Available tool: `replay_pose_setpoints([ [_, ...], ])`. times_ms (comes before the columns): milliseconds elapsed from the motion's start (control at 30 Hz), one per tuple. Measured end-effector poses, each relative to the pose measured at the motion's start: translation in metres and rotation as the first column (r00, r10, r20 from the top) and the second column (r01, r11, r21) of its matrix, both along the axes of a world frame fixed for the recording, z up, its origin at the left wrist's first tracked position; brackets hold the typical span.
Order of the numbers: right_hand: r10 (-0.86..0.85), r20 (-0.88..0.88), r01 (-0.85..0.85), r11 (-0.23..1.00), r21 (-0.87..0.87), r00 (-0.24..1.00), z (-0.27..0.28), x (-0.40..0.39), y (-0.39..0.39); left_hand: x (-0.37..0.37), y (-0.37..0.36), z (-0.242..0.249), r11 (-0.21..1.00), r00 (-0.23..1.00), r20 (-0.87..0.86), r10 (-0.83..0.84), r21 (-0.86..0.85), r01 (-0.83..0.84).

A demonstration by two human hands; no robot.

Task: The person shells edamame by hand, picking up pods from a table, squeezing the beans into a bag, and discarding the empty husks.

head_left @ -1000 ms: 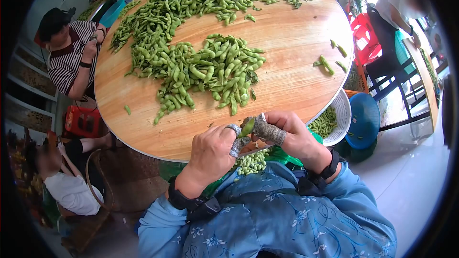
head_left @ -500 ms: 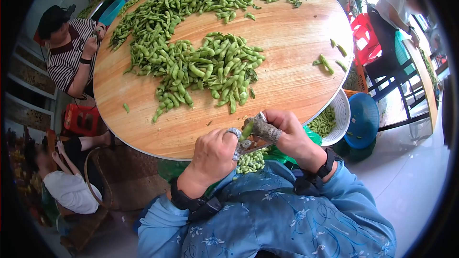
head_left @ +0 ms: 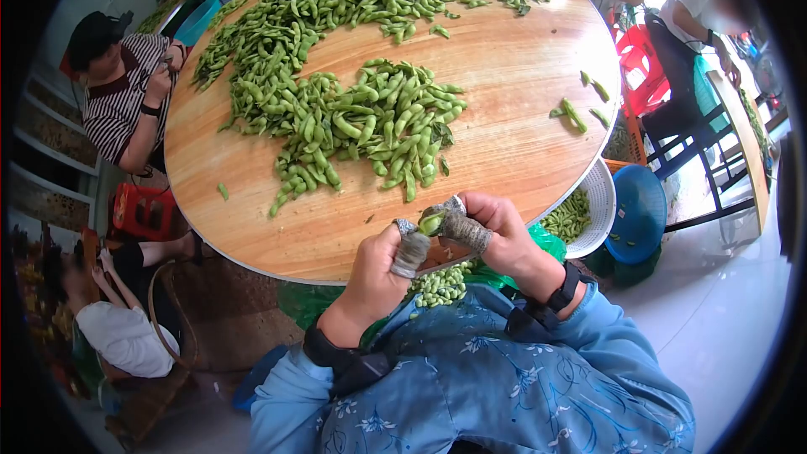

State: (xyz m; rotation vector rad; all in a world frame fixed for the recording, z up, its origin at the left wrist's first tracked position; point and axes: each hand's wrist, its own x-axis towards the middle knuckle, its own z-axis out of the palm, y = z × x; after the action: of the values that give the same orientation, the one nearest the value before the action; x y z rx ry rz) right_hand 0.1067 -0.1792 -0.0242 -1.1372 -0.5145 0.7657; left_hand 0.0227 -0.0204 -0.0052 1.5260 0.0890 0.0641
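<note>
Over the table's near edge, a green edamame pod [head_left: 431, 223] is pinched between my two hands. My left hand [head_left: 370, 273] is closed at the pod's left side, with grey wrapping on its thumb and finger. From the other side my right hand [head_left: 504, 235] grips the pod, its wrapped thumb pointing left. Part of the pod is covered by the fingers. Below the hands, at my lap, is a heap of shelled green beans [head_left: 441, 286]. Farther in on the tabletop lies a large pile of edamame pods [head_left: 370, 122].
The round wooden table [head_left: 521, 143] fills the middle. To its right stand a white basket [head_left: 601, 210] holding pods and a blue basin [head_left: 639, 210]. A few loose pods [head_left: 572, 115] lie on the right side. A person in stripes [head_left: 126, 97] sits at the left.
My left hand has turned so its wrapped thumb shows more, and it has shifted slightly left. The pod between my hands now shows more plainly. My right hand stays nearly in place.
</note>
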Motion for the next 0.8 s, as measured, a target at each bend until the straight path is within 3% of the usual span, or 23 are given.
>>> replay_pose_setpoints([
  [33,0.001,0.0,-0.001,1.0,0.0,1.0,0.002,0.001,0.0,0.001,-0.001,0.006,0.882,0.982,0.183,-0.035,0.468,-0.056],
  [67,0.018,-0.039,-0.018,1.0,-0.018,0.999,0.006,0.001,0.001,0.001,0.002,0.003,0.78,0.978,0.201,-0.061,0.621,-0.079],
  [100,0.033,-0.08,-0.036,0.999,-0.035,0.996,0.01,0.0,0.001,0.001,0.002,0.001,0.78,0.978,0.201,-0.061,0.621,-0.079],
  [133,0.033,-0.08,-0.036,0.999,-0.036,0.996,0.016,-0.002,0.002,0.003,0.002,-0.002,0.706,0.958,0.274,-0.084,0.695,-0.137],
  [167,0.055,-0.191,-0.057,0.998,-0.007,0.98,0.023,-0.005,0.004,0.004,0.002,-0.003,0.624,0.933,0.342,-0.115,0.756,-0.2],
  [200,0.079,-0.298,-0.075,0.997,0.025,0.951,0.027,-0.007,0.005,0.004,0.003,-0.005,0.623,0.933,0.342,-0.114,0.756,-0.201],
  [300,0.123,-0.221,-0.116,0.992,0.044,0.967,0.02,-0.005,0.004,0.001,0.002,-0.011,0.649,0.925,0.358,-0.125,0.735,-0.197],
  [367,0.097,-0.135,-0.089,0.994,0.061,0.986,0.014,-0.006,0.005,-0.005,-0.004,-0.019,0.946,0.98,0.199,0.017,0.315,-0.081],
  [400,0.067,-0.05,-0.063,0.995,0.079,0.997,0.012,-0.006,0.006,-0.005,-0.007,-0.018,0.946,0.98,0.199,0.019,0.314,-0.082],
  [467,0.029,0.038,-0.031,0.999,0.041,0.999,0.017,-0.008,0.008,-0.005,-0.011,-0.013,0.995,0.994,0.069,0.084,-0.056,-0.081],
  [500,-0.008,0.127,0.007,1.0,0.007,0.992,0.019,-0.009,0.008,-0.005,-0.014,-0.008,0.995,0.994,0.069,0.086,-0.057,-0.082],
  [533,-0.006,0.126,0.006,1.0,0.006,0.992,0.02,-0.007,0.008,-0.004,-0.017,-0.001,0.949,0.996,-0.015,0.09,-0.301,-0.09],
  [567,-0.028,0.464,0.068,0.995,-0.069,0.885,0.021,-0.003,0.007,-0.002,-0.018,0.003,0.844,0.993,-0.095,0.073,-0.524,-0.112],
  [600,-0.014,0.745,0.151,0.981,-0.117,0.667,0.022,0.0,0.007,-0.001,-0.016,0.0,0.844,0.993,-0.096,0.074,-0.525,-0.113],
  [633,-0.012,0.745,0.15,0.982,-0.118,0.667,0.02,0.004,0.008,0.0,-0.01,-0.006,0.858,0.99,-0.142,0.027,-0.504,-0.096],
  [733,-0.094,0.954,0.122,0.991,0.061,0.284,0.014,0.009,0.012,0.003,0.001,-0.008,0.859,0.961,-0.266,-0.07,-0.506,-0.077],
  [800,-0.078,0.948,0.146,0.989,0.033,0.31,0.014,0.008,0.013,0.004,0.007,-0.008,0.847,0.933,-0.339,-0.125,-0.526,-0.078],
])
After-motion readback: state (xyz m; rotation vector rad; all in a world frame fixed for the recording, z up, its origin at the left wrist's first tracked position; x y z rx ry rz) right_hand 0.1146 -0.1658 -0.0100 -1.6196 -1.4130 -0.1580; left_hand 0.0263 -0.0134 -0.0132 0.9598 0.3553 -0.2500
